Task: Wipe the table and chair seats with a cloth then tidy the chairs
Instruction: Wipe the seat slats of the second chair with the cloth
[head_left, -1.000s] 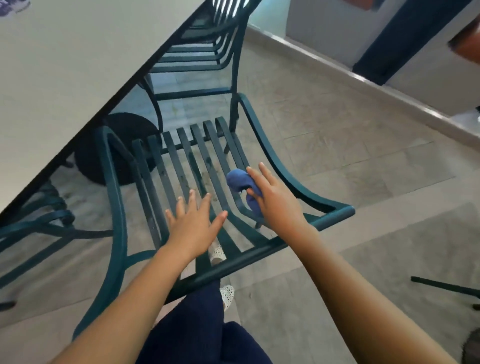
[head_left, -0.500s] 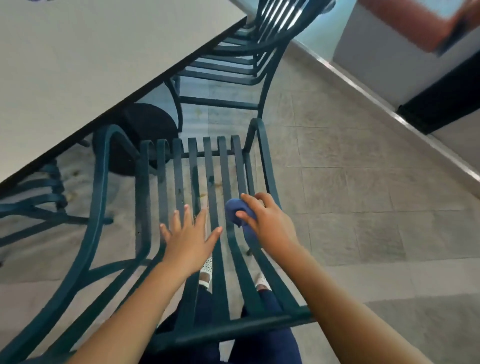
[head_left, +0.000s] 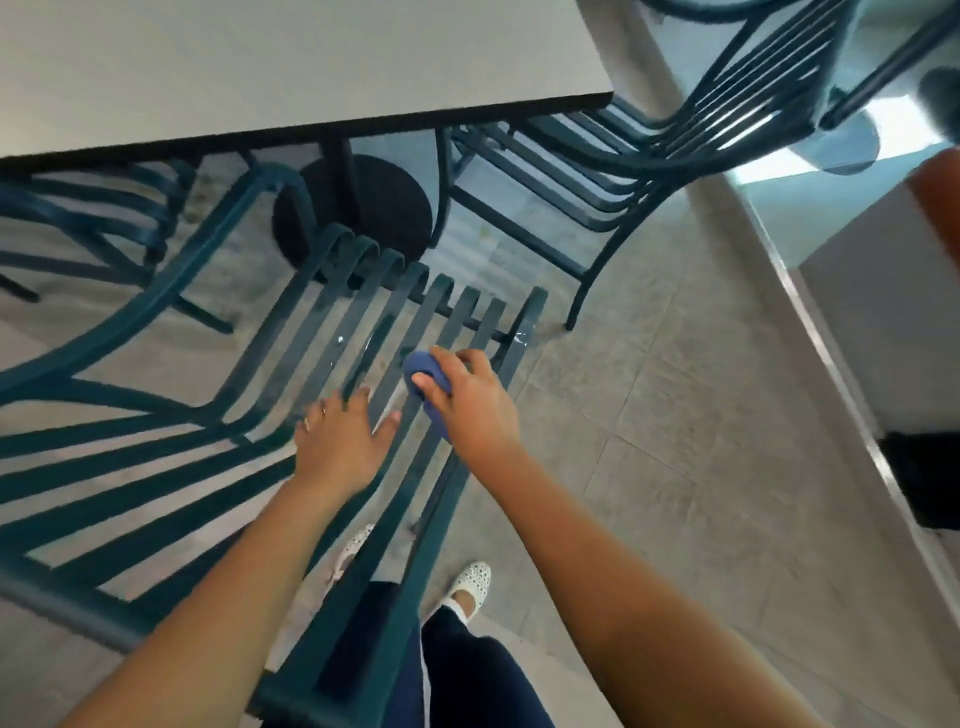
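Blue cloth (head_left: 427, 382), bunched into a wad, sits under my right hand (head_left: 470, 402) a little right of the frame's centre; my fingers and thumb are curled tight around it, pressing it onto the slats at the right side of the green metal chair seat (head_left: 332, 332). My left hand (head_left: 340, 439) lies flat just beside it, lower and to the left, fingers spread apart on the slats with nothing in them, and I judge it is steadying the chair. A few wet glints show on the slats above my hands, toward the seat's front edge.

I take this to be the seat-wiping step, with this chair only partly done. The table (head_left: 291, 67) fills the upper left of the frame; from here I cannot tell whether it has been wiped. A second chair (head_left: 670, 130) stands at upper right, and a third (head_left: 88, 218) at the left edge under the table.

Next I would need to draw the cloth along each slat, working leftward, keeping pressure even so the wad does not slip through the gaps. Tidying the chairs comes afterwards.
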